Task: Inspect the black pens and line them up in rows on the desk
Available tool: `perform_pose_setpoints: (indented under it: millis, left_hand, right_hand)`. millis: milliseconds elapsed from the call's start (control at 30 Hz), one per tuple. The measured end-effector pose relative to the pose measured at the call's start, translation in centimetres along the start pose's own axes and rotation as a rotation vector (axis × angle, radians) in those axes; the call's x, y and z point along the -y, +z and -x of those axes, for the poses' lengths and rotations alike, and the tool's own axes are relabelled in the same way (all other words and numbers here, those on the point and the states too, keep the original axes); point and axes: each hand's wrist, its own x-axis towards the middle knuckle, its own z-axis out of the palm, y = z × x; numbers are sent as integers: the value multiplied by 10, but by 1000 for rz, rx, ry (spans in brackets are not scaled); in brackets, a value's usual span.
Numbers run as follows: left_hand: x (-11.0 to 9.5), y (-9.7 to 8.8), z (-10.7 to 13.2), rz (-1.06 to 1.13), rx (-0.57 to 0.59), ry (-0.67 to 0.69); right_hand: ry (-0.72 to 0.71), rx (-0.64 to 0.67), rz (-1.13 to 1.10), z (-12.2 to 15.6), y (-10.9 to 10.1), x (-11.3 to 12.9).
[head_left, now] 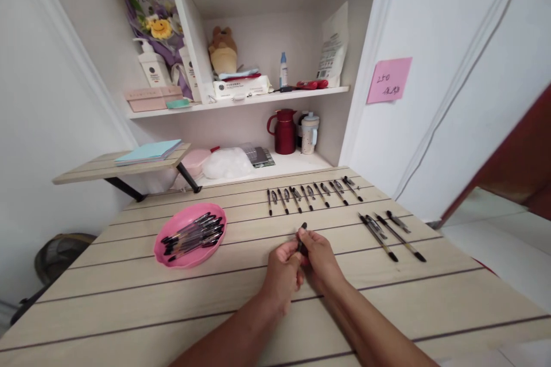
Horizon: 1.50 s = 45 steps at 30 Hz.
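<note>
My left hand (282, 271) and my right hand (322, 255) meet above the middle of the table, both closed on one pen (304, 226). Its black end sticks up past my right fingers, while most of its length is hidden by my hands. Beyond them lies a row of several uncapped pens (281, 200), with dark clear caps (286, 195) beside them. To my right are two more uncapped pens (400, 238), each near a loose cap (398, 221). A pink bowl (191, 210) on the left holds several capped pens (196, 236).
The slatted wooden table (241, 298) backs onto white shelving (249, 100). A small raised stand (99, 166) bears blue paper (148, 152) at the left. A red jug (284, 133) and a cup (309, 135) stand on the lower shelf. A pink note (389, 79) is on the wall.
</note>
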Motion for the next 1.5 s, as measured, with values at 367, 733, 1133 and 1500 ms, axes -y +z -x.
perform_pose_setpoints:
  millis: [367, 733, 1133, 1500]
  left_hand:
    - [6, -7, 6, 28, 123, -72]
    - [3, -10, 9, 72, 167, -112]
    - [5, -11, 8, 16, 203, -102]
    - [5, -9, 5, 75, 205, -116]
  right_hand:
    - [-118, -251, 194, -13, -19, 25]
    - [-365, -386, 1824, -41, -126, 73]
    - [-230, -409, 1970, -35, -138, 66]
    - [-218, -482, 1763, -20, -136, 82]
